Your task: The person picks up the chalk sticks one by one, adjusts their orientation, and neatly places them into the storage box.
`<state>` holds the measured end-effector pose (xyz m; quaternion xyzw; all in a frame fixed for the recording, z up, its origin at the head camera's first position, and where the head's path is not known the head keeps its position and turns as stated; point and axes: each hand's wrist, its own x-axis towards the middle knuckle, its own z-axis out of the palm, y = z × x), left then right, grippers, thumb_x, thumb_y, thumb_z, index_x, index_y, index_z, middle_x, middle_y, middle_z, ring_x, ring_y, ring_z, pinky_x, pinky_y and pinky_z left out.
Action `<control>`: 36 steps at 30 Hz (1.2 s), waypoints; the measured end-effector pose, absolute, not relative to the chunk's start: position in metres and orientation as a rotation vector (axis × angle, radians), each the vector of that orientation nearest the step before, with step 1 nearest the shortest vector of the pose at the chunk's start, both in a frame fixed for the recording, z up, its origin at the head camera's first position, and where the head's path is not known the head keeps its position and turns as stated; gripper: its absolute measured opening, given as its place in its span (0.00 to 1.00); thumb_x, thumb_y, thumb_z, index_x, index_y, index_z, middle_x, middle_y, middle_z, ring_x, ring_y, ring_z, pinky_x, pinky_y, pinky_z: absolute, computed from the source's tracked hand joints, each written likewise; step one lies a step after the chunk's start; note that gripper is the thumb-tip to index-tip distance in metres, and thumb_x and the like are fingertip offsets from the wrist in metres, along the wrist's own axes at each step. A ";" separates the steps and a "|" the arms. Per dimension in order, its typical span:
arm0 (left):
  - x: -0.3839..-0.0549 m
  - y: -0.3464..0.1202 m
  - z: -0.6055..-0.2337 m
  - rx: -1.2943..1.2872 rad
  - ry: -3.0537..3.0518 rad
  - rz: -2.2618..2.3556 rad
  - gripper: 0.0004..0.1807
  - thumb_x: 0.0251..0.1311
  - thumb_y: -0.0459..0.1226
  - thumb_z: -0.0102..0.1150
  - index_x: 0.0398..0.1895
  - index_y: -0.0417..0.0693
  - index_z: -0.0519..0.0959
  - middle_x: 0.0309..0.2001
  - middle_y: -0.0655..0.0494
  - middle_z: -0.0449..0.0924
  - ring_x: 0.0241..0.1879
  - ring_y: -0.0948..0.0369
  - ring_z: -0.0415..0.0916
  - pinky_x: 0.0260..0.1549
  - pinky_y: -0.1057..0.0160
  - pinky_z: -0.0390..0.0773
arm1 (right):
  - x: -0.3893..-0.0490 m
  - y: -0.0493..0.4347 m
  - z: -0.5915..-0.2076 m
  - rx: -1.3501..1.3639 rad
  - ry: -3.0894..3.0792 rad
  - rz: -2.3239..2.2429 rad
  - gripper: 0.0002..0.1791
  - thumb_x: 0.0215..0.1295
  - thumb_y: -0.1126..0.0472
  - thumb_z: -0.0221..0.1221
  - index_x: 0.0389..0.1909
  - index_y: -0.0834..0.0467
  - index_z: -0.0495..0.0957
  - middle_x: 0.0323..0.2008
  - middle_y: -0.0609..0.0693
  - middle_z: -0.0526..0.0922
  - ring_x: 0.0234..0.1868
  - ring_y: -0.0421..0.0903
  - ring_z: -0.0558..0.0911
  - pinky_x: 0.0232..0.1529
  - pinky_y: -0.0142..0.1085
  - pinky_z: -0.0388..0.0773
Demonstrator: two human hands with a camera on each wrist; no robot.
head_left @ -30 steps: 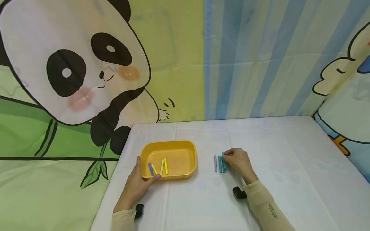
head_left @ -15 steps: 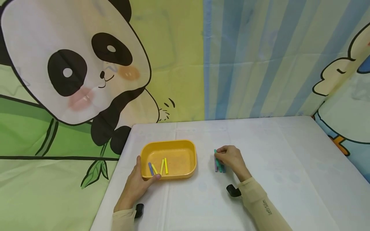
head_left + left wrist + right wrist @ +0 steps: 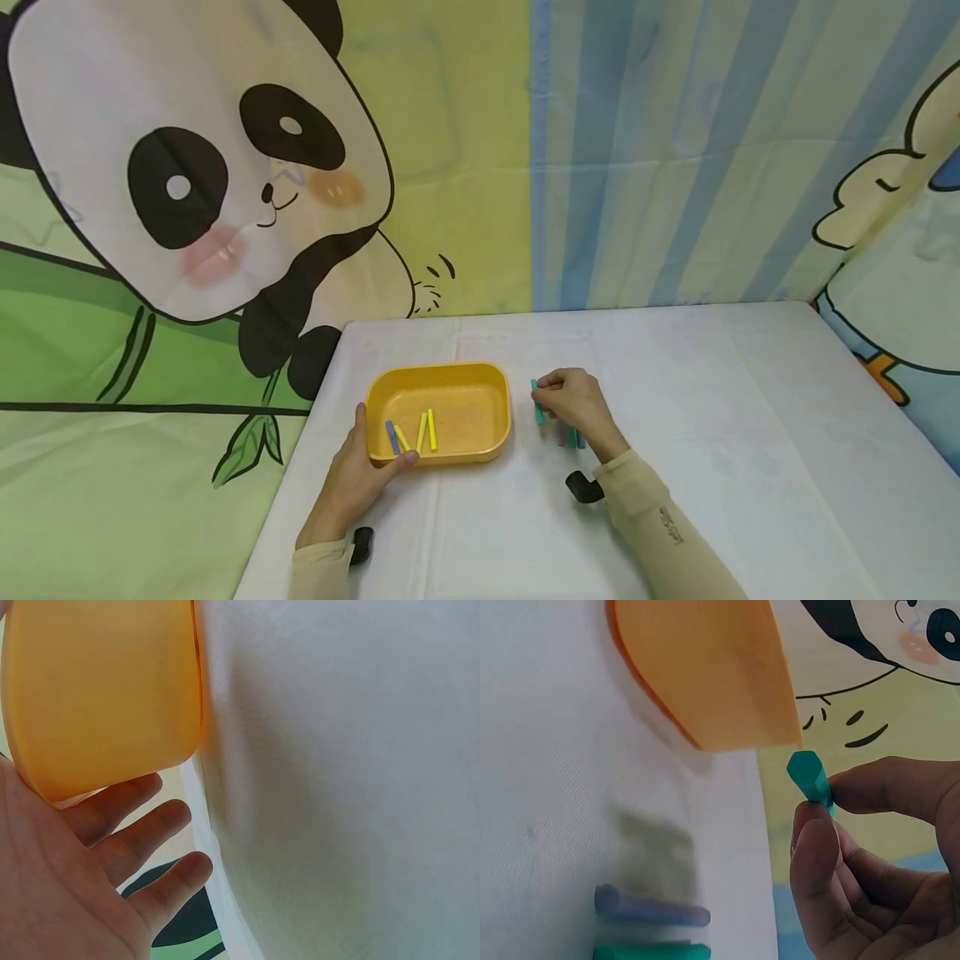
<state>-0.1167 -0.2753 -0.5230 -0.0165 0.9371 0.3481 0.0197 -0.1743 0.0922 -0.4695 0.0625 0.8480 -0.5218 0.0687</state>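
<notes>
My right hand (image 3: 579,406) pinches a green crayon (image 3: 808,772) between thumb and fingertips, raised above the white table. Its six-sided end shows in the right wrist view. Below that hand a purple crayon (image 3: 654,906) and another green crayon (image 3: 652,952) lie side by side, with a blue one (image 3: 581,440) partly hidden by the hand. My left hand (image 3: 358,482) grips the near left corner of a yellow tray (image 3: 471,417), thumb on the near rim. Inside lie a blue crayon (image 3: 392,437) and several yellow crayons (image 3: 432,430), in the left half.
A white cloth covers the table (image 3: 720,433), whose far edge meets a printed curtain (image 3: 465,167) with a panda. Black wrist mounts (image 3: 585,487) stick out from both sleeves.
The right hand has lifted the green crayon from the right end of the row and carried it left toward the tray. The left hand and tray stay in place.
</notes>
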 end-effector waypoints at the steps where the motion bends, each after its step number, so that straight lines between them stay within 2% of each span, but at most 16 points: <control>1: -0.117 -0.275 -0.523 -0.049 2.909 1.079 0.74 0.48 0.69 0.68 0.82 0.54 0.26 0.80 0.39 0.43 0.77 0.42 0.49 0.71 0.38 0.55 | -0.175 0.090 -0.469 0.188 2.546 -1.581 0.11 0.61 0.59 0.68 0.41 0.60 0.85 0.32 0.49 0.87 0.28 0.46 0.86 0.37 0.44 0.86; 16: -0.117 -0.276 -0.524 -0.015 2.926 1.089 0.73 0.49 0.69 0.68 0.82 0.58 0.26 0.81 0.42 0.43 0.77 0.43 0.49 0.71 0.38 0.56 | -0.181 0.054 -0.461 0.086 2.474 -1.655 0.09 0.62 0.60 0.68 0.40 0.60 0.85 0.33 0.50 0.87 0.30 0.49 0.86 0.39 0.46 0.86; 22: -0.118 -0.276 -0.525 -0.027 2.922 1.084 0.73 0.49 0.69 0.68 0.82 0.56 0.27 0.81 0.41 0.43 0.77 0.42 0.49 0.71 0.38 0.56 | -0.183 0.041 -0.459 0.026 2.457 -1.659 0.08 0.62 0.62 0.67 0.40 0.61 0.85 0.31 0.49 0.87 0.28 0.46 0.86 0.34 0.40 0.86; 25: -0.118 -0.276 -0.525 -0.031 2.922 1.085 0.73 0.49 0.70 0.68 0.82 0.57 0.27 0.81 0.41 0.43 0.77 0.43 0.49 0.71 0.38 0.56 | -0.183 0.034 -0.456 -0.001 2.466 -1.646 0.09 0.61 0.62 0.68 0.40 0.61 0.85 0.30 0.48 0.87 0.29 0.49 0.87 0.32 0.38 0.86; 31: -0.118 -0.276 -0.525 -0.028 2.924 1.090 0.74 0.48 0.70 0.68 0.82 0.55 0.27 0.81 0.41 0.42 0.77 0.42 0.48 0.71 0.38 0.55 | -0.182 0.020 -0.451 -0.033 2.430 -1.657 0.10 0.61 0.62 0.68 0.41 0.63 0.84 0.31 0.50 0.87 0.32 0.54 0.88 0.36 0.42 0.87; 36: -0.118 -0.276 -0.525 -0.009 2.924 1.103 0.73 0.50 0.69 0.68 0.82 0.57 0.27 0.81 0.42 0.42 0.77 0.43 0.48 0.71 0.39 0.56 | -0.182 0.008 -0.452 -0.036 2.394 -1.667 0.10 0.61 0.63 0.68 0.41 0.63 0.84 0.32 0.51 0.87 0.32 0.54 0.88 0.38 0.44 0.87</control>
